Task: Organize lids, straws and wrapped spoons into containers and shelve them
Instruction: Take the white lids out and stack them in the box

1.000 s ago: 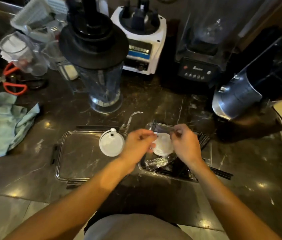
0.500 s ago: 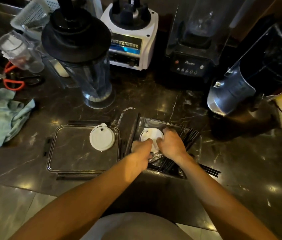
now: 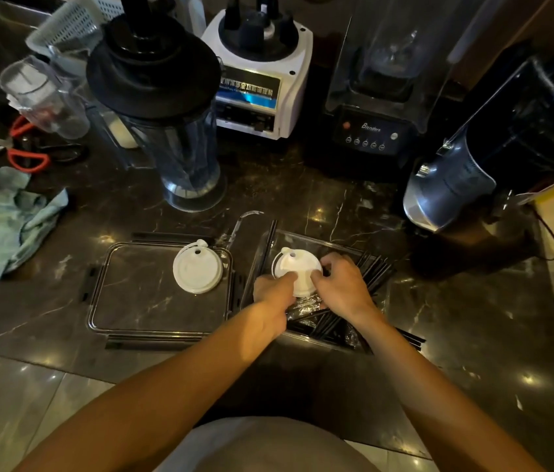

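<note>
Both hands are down inside the clear rectangular plastic container, which sits at about four o'clock from the blender jar on the dark marble counter. The left hand pinches the near edge of a round white plastic cup lid from eight o'clock, thumb on top of it; the right hand grips the same lid from three o'clock, fingers curled over its rim. The lid lies on a loose heap of thin black drinking straws and crinkled clear wrapping (whether spoons are in it, I cannot tell); some straws poke out over the container's edge at four o'clock.

At nine o'clock from the container lies its flat clear lid with black latches, and a second round white cup lid rests on that lid's far right corner. A clear blender jar with a black cap stands at twelve o'clock of it.
</note>
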`<state>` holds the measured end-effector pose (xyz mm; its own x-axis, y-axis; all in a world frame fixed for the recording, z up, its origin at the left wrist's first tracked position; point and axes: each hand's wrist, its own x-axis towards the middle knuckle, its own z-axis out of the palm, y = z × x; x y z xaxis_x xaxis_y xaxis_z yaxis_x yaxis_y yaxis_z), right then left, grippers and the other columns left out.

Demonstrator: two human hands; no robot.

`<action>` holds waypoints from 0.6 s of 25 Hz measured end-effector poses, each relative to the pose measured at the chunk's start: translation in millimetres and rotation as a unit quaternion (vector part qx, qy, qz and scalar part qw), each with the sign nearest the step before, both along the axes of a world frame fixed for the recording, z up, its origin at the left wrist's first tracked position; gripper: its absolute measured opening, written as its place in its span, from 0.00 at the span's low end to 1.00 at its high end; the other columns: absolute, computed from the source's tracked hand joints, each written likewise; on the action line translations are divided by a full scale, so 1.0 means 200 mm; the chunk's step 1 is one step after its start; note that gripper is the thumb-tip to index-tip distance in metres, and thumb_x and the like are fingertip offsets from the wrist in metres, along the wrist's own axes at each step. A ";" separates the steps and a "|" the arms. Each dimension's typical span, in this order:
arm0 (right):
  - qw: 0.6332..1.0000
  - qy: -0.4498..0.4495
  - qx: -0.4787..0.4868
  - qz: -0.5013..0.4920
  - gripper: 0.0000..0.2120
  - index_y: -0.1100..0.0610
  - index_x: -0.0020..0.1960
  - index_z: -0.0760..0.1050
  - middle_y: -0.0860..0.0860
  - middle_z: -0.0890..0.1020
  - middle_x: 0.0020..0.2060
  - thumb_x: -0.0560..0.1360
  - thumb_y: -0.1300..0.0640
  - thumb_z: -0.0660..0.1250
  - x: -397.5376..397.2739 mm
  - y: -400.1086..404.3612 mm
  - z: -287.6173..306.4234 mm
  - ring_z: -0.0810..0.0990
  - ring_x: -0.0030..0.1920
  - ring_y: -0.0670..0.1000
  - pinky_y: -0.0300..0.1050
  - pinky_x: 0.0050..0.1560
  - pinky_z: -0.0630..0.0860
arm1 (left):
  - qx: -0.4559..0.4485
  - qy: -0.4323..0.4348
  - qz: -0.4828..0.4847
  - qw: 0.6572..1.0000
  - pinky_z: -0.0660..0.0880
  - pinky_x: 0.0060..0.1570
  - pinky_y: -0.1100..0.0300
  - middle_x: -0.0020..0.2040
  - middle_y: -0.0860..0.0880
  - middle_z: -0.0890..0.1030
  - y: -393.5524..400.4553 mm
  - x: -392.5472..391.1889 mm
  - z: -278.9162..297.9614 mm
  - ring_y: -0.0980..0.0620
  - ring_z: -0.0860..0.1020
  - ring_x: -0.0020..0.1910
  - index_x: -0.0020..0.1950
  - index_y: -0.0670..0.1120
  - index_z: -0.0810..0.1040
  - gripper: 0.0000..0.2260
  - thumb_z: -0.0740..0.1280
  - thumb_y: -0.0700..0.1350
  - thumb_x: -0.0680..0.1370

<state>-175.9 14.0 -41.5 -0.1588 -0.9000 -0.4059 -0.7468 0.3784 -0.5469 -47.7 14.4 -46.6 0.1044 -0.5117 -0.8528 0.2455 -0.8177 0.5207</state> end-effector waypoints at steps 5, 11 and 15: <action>1.000 -0.004 -0.007 -0.010 0.04 0.49 0.49 0.74 0.50 0.76 0.54 0.78 0.51 0.69 -0.01 0.01 0.01 0.83 0.43 0.55 0.56 0.46 0.84 | -0.030 0.018 0.006 0.999 0.80 0.48 0.57 0.51 0.45 0.79 -0.01 0.02 0.04 0.45 0.80 0.55 0.58 0.44 0.74 0.10 0.71 0.38 0.80; 0.981 -0.149 -0.005 -0.122 0.05 0.55 0.54 0.77 0.55 0.84 0.43 0.80 0.55 0.69 -0.06 0.03 0.05 0.83 0.36 0.52 0.48 0.34 0.82 | -0.095 -0.006 -0.059 0.994 0.80 0.52 0.54 0.49 0.45 0.85 0.01 0.05 0.03 0.47 0.83 0.52 0.48 0.47 0.80 0.06 0.75 0.41 0.75; 0.976 -0.166 0.044 -0.130 0.07 0.57 0.57 0.76 0.59 0.85 0.42 0.81 0.57 0.68 -0.05 0.02 0.04 0.84 0.35 0.51 0.45 0.34 0.83 | -0.034 0.016 -0.083 0.996 0.75 0.53 0.54 0.50 0.46 0.82 -0.02 0.06 0.05 0.47 0.79 0.54 0.47 0.47 0.77 0.06 0.73 0.42 0.77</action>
